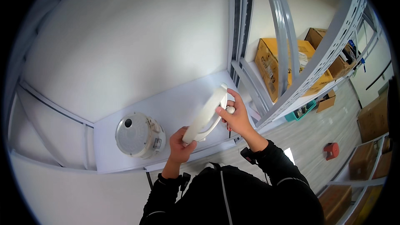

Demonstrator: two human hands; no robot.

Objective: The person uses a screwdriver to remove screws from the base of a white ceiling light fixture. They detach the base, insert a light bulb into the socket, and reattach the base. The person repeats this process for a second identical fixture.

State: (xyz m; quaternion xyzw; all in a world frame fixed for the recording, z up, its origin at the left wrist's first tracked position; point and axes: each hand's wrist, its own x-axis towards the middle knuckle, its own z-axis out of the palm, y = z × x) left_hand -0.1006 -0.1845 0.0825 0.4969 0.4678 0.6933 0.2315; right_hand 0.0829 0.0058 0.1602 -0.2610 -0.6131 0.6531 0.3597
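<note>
Between my two hands is a white round lid (205, 114), tilted nearly on edge above the shelf. My left hand (180, 148) grips its lower rim with the thumb on the near side. My right hand (237, 117) holds the upper right part, thumb pressed on the rim and fingers wrapped behind. A small pale knob (230, 109) shows beside the right fingers. To the left, a white drum-shaped appliance (137, 135) rests on the shelf board (109, 158). It has a round greyish face with a black spot and a small latch-like fitting on its side.
Grey metal shelf posts (287, 50) rise on the right. Beyond them stand a yellow carton (287, 58), brown boxes (316, 37) and a teal bin (301, 111). A red stool (331, 151) is on the floor. More cartons (361, 160) fill the rack at lower right.
</note>
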